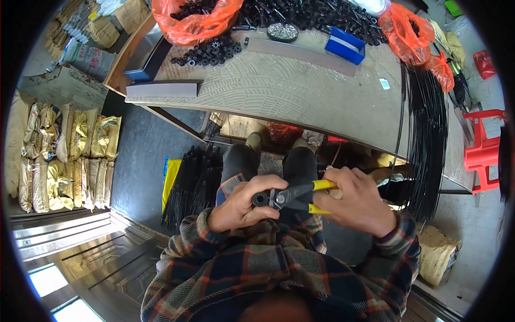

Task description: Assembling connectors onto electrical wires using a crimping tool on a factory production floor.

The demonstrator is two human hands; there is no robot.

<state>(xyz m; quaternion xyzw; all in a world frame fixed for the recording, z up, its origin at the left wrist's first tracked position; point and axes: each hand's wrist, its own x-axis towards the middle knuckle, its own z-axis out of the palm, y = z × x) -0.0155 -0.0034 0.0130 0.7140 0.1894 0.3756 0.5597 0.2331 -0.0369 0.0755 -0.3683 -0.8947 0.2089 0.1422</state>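
Note:
My right hand (358, 199) is closed round the yellow handles of a pair of pliers (296, 195) with a dark metal head. The jaws point left, toward my left hand (237, 205). Between its thumb and fingers, my left hand pinches a small black ring-shaped part (260, 199) with a hole through its middle. The plier jaws meet or lie right beside this part; whether they bite on it I cannot tell. Both hands are held above my lap, short of the table's near edge.
On the table (300, 104) lie a heap of black parts (306, 16), orange bags (196, 24), a blue box (345, 47) and a round dish of small metal pieces (282, 32). Long black rods (429, 129) hang off its right end. More rods (193, 185) stand left of my legs.

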